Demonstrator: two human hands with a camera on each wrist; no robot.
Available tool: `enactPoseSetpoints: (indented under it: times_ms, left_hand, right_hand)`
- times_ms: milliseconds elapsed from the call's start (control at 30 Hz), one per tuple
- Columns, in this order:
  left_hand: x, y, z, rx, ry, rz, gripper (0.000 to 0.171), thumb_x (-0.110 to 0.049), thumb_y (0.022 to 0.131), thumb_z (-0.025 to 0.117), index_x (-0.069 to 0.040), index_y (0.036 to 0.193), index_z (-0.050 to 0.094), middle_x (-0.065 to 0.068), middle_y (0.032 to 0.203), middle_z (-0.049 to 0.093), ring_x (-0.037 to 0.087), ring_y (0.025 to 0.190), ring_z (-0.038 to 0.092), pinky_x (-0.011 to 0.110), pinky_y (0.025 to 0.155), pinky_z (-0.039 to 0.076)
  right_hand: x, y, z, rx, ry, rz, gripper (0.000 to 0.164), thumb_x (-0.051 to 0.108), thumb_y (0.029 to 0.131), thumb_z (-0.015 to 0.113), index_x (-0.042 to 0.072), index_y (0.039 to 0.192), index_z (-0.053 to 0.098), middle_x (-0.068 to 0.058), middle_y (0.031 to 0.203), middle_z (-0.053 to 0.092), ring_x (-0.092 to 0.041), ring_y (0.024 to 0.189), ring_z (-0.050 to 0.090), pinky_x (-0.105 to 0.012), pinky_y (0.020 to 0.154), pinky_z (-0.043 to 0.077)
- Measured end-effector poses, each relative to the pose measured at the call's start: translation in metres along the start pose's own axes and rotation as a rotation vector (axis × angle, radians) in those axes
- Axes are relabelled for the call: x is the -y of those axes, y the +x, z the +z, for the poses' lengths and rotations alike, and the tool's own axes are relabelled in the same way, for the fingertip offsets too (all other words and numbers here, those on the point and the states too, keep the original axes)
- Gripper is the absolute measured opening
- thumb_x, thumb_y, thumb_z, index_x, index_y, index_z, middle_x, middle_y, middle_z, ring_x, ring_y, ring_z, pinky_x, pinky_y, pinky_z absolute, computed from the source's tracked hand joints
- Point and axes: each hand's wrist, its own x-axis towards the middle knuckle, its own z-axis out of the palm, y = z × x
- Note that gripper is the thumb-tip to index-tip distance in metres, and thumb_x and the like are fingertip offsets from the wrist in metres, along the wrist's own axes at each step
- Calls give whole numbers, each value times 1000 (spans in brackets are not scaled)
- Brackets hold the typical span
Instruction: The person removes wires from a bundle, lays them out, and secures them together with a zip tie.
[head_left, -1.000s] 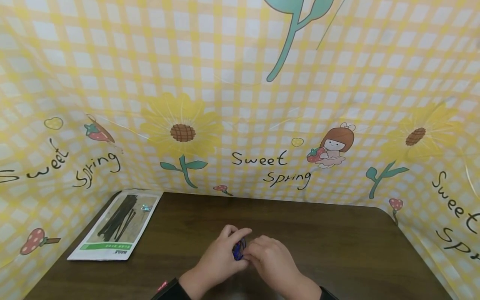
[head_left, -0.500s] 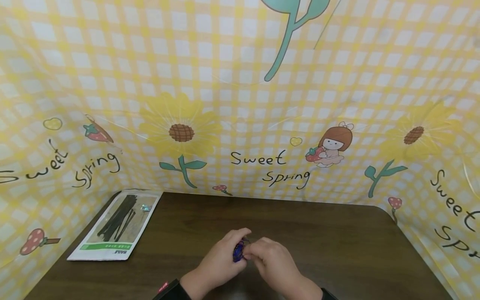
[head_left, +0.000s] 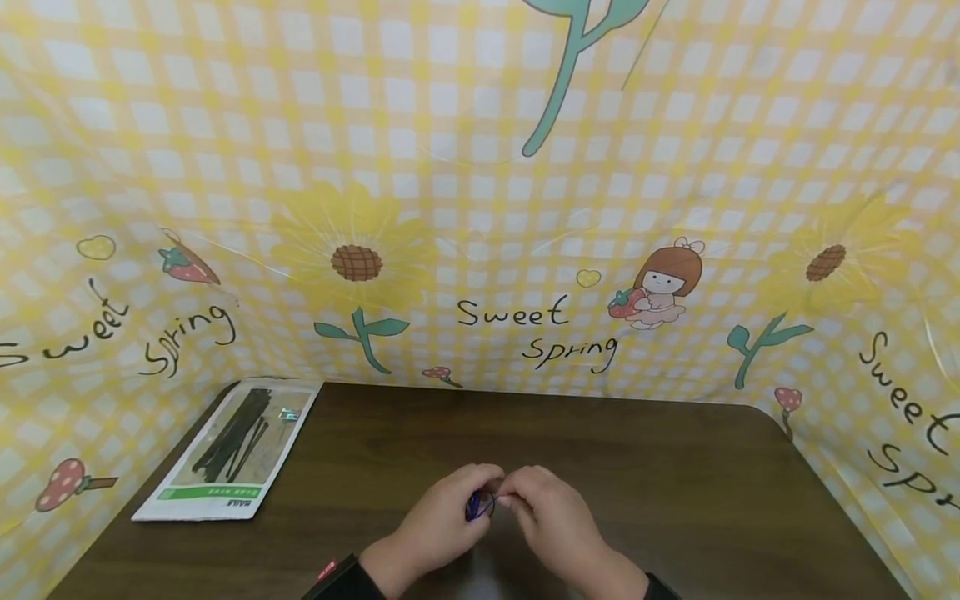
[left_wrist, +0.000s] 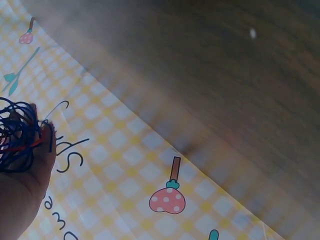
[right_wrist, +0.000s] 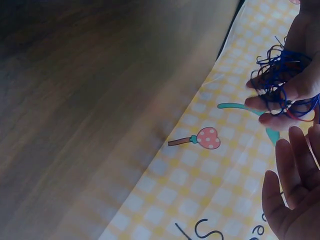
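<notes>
Strands [head_left: 473, 506] in L grip [head_left: 444, 515], tbl edge [head_left: 525, 399] beyond.

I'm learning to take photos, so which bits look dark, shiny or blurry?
Head view: cloth bright and quite sharp, packet with a shiny-looking patch, tangle too small to make out well; left wrist: table dim and blurry, with a white speck, maybe glare; right wrist: table dark, right fingers shadowy.

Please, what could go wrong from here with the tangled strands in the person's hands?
The left hand holds a tangled bundle of thin blue and red strands; because they cross many times, pulling could tighten them into knots. The right hand appears to pinch one thin blue strand beside the bundle, and this strand might slip away.
</notes>
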Motion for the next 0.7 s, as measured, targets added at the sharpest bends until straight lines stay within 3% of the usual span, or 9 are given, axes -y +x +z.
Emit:
enactPoseSetpoints:
  times_ms: [233,433,700]
  left_hand:
    - [4,0,1,12,-1,25,15,0,82,67,-15,83,63,-3,102,57,5,87,56,22,73,50]
    - [4,-2,1,32,7,6,10,-5,84,70,-13,80,66,8,123,52,0,78,55,18,67,49]
    - [2,-2,1,23,50,48,16,-22,95,63,-15,81,67,0,105,58,1,81,54,19,67,49]
  right_hand:
    - [-9,-1,0,-39,-42,83,8,10,87,69,16,86,64,10,84,62,-5,78,56,-21,65,49]
    - [-15,-1,-7,-62,-60,200,4,14,91,65,14,88,63,9,84,59,-3,75,53,-22,64,48]
    - [-21,-4,-11,-68,-74,284,5,14,92,65,14,88,64,9,83,59,-1,71,50,-21,60,45]
